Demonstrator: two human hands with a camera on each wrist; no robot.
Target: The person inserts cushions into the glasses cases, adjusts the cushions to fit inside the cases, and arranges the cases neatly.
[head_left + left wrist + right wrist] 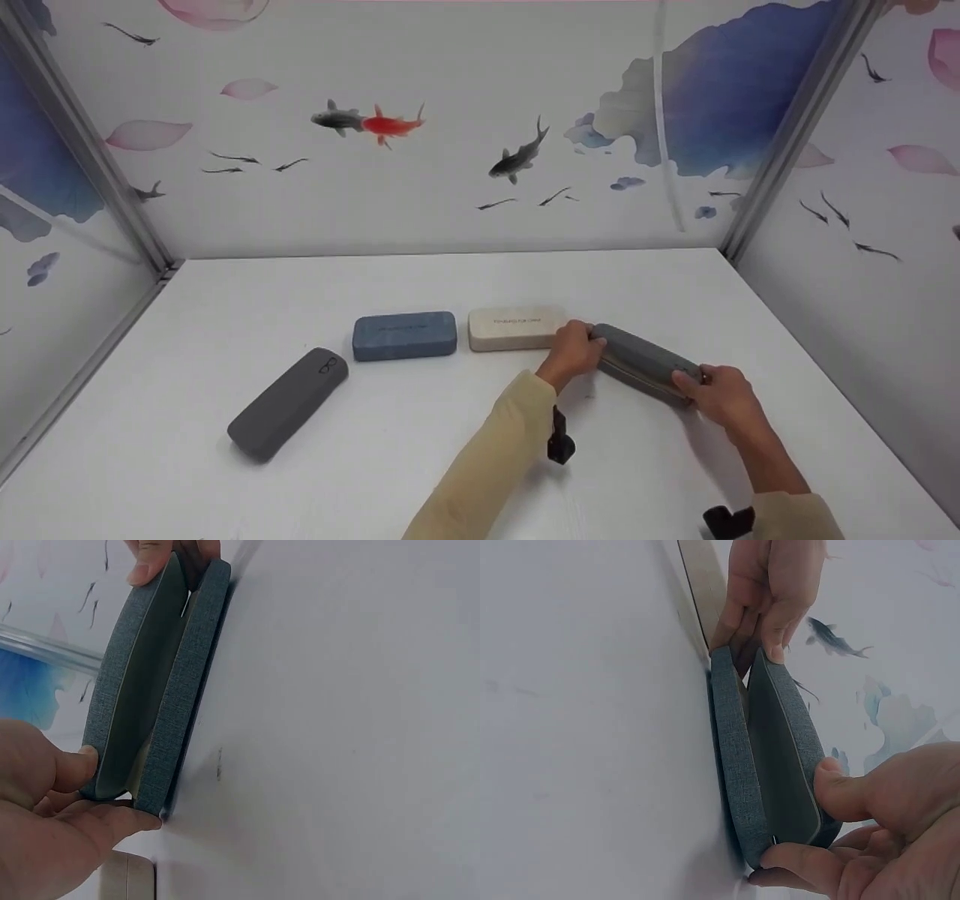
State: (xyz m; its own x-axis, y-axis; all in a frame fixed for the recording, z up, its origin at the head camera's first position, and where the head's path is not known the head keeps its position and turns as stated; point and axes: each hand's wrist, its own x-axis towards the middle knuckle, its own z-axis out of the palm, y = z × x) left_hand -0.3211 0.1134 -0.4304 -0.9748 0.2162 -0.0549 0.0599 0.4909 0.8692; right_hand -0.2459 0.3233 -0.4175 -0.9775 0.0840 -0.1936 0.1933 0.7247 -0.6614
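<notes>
A dark grey glasses case (649, 361) is held by its two ends on the right side of the table. My left hand (574, 351) grips its far left end, thumb on the lid and fingers by the base. At the near right end, my right hand (724, 394) pinches it the same way. Both wrist views show the lid (120, 675) partly raised from the base (184, 697), with a dark greenish lining (776, 757) in the gap. Just left of my left hand lies a cream glasses case (514, 330), closed.
A closed blue glasses case (405, 337) lies left of the cream one. Further left and nearer, a closed grey glasses case (289, 405) with a glasses mark lies at a slant. Printed panels (450, 195) wall the white table (375, 465) at the back and sides.
</notes>
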